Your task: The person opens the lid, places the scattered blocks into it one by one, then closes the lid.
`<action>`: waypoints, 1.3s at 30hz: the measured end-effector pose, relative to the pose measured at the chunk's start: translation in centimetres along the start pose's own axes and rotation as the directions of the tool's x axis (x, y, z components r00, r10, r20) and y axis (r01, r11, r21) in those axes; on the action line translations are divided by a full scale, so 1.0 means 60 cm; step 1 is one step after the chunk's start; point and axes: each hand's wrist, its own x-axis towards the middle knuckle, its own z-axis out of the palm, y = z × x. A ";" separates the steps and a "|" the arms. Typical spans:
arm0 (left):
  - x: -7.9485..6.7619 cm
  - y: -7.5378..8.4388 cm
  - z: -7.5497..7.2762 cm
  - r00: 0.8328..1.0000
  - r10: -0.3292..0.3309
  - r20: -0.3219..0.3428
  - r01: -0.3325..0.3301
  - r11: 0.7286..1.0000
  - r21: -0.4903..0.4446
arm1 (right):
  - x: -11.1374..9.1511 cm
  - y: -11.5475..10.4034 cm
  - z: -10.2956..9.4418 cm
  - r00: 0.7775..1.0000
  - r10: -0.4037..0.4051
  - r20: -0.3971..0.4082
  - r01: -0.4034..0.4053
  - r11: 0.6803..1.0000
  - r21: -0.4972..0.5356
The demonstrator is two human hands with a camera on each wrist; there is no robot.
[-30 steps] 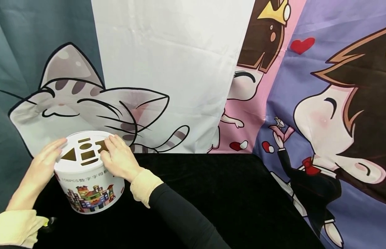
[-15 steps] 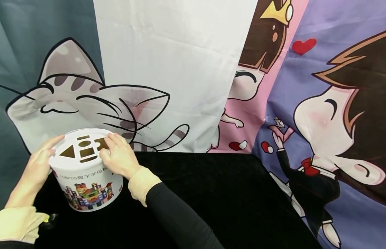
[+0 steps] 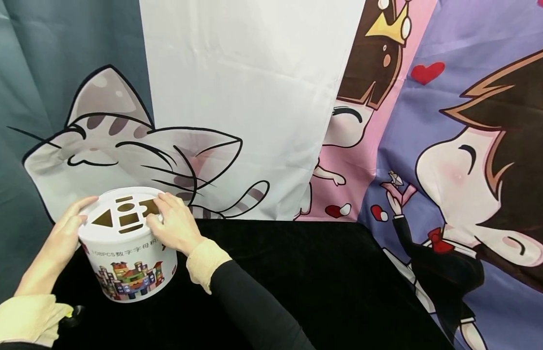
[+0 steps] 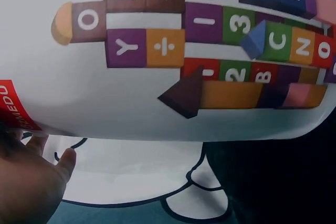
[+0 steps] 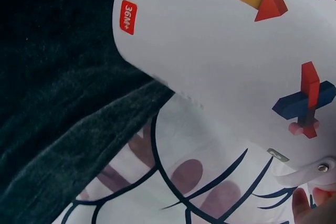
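Observation:
A white cylindrical bucket [image 3: 166, 272] stands upright on black cloth, printed with coloured letter and number blocks. Its white lid [image 3: 96, 233] is on top, with cutouts including a triangle, a circle and a square. My left hand [image 3: 63, 236] holds the lid's left rim, and its fingertips also show in the left wrist view. At the right rim my right hand [image 3: 179, 223] grips the lid, fingers over the top near a cutout. The right wrist view shows the bucket's white handle [image 5: 294, 176] with a rivet, beside fingers at the corner.
Black cloth [image 3: 289, 282] spreads to the right of the bucket. Behind it hangs a cartoon backdrop [image 3: 253, 97] with a cat and two figures. A small dark object [image 3: 74, 316] with a yellow edge is by my left cuff.
The head view has shifted slightly. Both hands stay at the lid's rim with only small finger movements, and the lid remains on the bucket.

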 end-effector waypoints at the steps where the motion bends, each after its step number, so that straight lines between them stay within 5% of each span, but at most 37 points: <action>1: -0.004 -0.003 0.003 1.000 0.004 0.004 -0.004 0.999 -0.040 | -0.002 0.001 0.003 1.000 -0.003 0.001 0.003 1.000 0.008; 6: -0.014 -0.012 0.019 0.999 0.038 -0.009 -0.039 0.986 -0.162 | -0.009 0.010 0.007 1.000 -0.007 0.014 0.006 0.999 0.045; 13: -0.019 -0.023 0.033 0.999 -0.021 -0.048 0.018 0.997 -0.078 | -0.026 0.046 0.001 0.999 -0.007 0.035 -0.001 0.975 0.224; 19: -0.056 -0.043 0.014 0.990 -0.137 -0.028 0.134 0.987 -0.091 | -0.058 0.089 0.020 0.991 0.060 0.120 -0.112 0.863 0.492; 23: -0.074 -0.058 0.004 0.993 -0.083 -0.086 0.078 0.995 -0.061 | -0.071 0.108 0.042 0.975 0.104 0.195 -0.204 0.767 0.609; 26: -0.080 -0.072 -0.001 0.994 -0.020 -0.107 0.017 0.999 -0.029 | -0.076 0.114 0.056 0.967 0.107 0.231 -0.233 0.735 0.636; 31: -0.099 -0.100 -0.007 0.998 -0.054 0.030 0.054 0.998 0.023 | -0.079 0.110 0.069 0.973 0.033 0.230 -0.171 0.772 0.612; 35: -0.115 -0.114 -0.005 0.979 -0.140 0.149 0.132 0.989 0.062 | -0.082 0.105 0.079 0.973 0.007 0.231 -0.156 0.757 0.635; 39: -0.119 -0.118 0.000 0.969 -0.179 0.171 0.169 0.983 0.075 | -0.082 0.105 0.090 0.977 0.034 0.209 -0.168 0.727 0.666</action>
